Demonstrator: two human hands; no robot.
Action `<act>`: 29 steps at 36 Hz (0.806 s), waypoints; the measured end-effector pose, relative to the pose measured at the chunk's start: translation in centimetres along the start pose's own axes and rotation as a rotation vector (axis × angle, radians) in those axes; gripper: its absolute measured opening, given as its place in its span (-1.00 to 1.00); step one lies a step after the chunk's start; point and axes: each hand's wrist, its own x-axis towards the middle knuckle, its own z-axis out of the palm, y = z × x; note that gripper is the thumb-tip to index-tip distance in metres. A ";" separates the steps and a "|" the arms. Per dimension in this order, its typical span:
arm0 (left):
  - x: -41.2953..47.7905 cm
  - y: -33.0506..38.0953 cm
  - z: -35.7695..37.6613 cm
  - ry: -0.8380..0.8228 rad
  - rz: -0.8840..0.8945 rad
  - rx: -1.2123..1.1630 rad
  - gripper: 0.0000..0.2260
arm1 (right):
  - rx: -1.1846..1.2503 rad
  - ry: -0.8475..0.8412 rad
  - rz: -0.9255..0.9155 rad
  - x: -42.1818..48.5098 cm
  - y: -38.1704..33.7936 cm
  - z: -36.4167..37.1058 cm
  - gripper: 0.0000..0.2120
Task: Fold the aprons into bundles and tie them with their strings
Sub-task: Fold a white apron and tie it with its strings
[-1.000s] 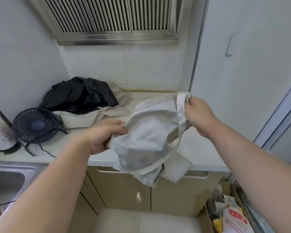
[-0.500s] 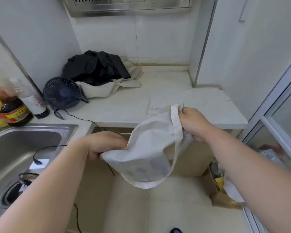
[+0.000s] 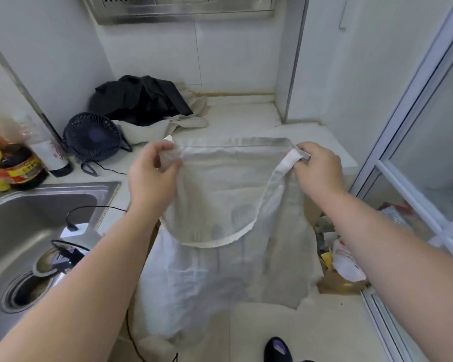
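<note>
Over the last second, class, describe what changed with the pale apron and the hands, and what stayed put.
The left hand and right hand drew apart, still pinching the top corners, so the bunched pale apron opened and hangs flat, its neck strap drooping in a loop. The cloth pile and fan stayed on the counter.

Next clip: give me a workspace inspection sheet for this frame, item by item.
Surface: white countertop, partly bare.
Job's things: pale beige cloth apron held spread in the air, neck loop hanging in front; heap of black and beige cloth at the counter's back.
Clutter: dark blue desk fan, sauce bottles.
Grippers: left hand pinches the apron's top corner; right hand grips the other corner.
Cables: black cable hangs into the steel sink.
Surroundings: cardboard box of litter on the floor, glass door.
</note>
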 end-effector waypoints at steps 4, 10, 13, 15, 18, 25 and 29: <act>0.2 -1.1 0.4 -0.115 -0.070 0.241 -0.76 | -0.320 -0.338 0.001 0.4 0.3 -0.3 -0.79; 0.4 -2.0 2.4 -0.024 -0.117 0.325 -0.76 | -0.337 -0.237 0.033 1.2 -0.2 0.2 -0.84; 1.6 -1.3 2.9 -0.124 -0.136 0.431 -0.74 | -0.291 -0.282 0.087 3.0 -0.2 0.1 -0.87; 2.5 -1.1 3.5 -0.166 -0.131 0.488 -0.76 | -0.187 -0.302 0.141 4.2 -0.2 0.0 -0.78; 4.3 -0.6 4.7 -0.199 -0.123 0.483 -0.72 | -0.042 -0.304 0.203 6.0 0.0 0.0 -0.74; 8.3 2.5 7.6 -0.090 -0.079 0.350 -0.77 | 0.083 -0.271 0.229 11.9 0.2 0.2 -0.72; 10.9 4.1 9.1 0.003 -0.071 0.237 -0.84 | 0.193 -0.251 0.239 15.9 -0.4 0.6 -0.76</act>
